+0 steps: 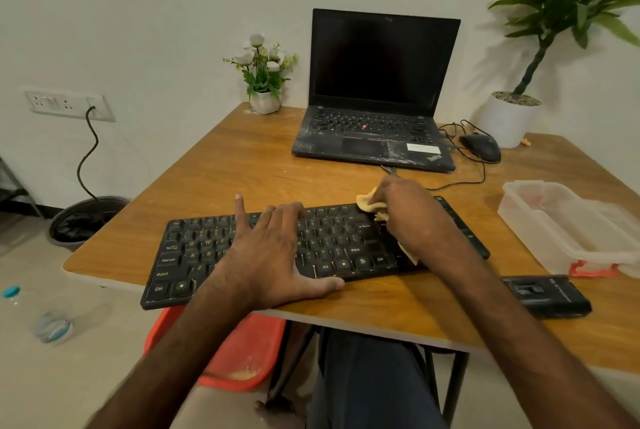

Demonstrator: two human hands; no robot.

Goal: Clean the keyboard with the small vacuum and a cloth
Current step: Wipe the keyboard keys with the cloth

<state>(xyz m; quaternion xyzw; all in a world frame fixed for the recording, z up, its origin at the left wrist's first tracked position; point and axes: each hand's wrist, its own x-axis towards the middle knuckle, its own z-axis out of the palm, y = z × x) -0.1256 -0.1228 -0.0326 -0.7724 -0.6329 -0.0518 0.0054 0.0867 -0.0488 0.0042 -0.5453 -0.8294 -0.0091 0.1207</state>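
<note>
A black keyboard point(194, 255) lies along the near edge of the wooden table point(249, 165), its left end overhanging the table's corner. My left hand point(273, 255) rests flat on the keyboard's middle, fingers spread, holding nothing. My right hand point(412, 213) presses a yellowish cloth point(369, 203) onto the keys at the keyboard's right part; cloth pokes out above and below the hand. The small black vacuum point(550, 295) lies on the table at the near right, apart from both hands.
Behind the keyboard stands an open dusty laptop point(377, 89) with a wired mouse point(481, 146) to its right. A clear plastic box point(568, 224) sits at the right. A flower pot point(265, 101) and a potted plant point(509, 120) stand at the back. An orange stool point(242, 356) is under the table.
</note>
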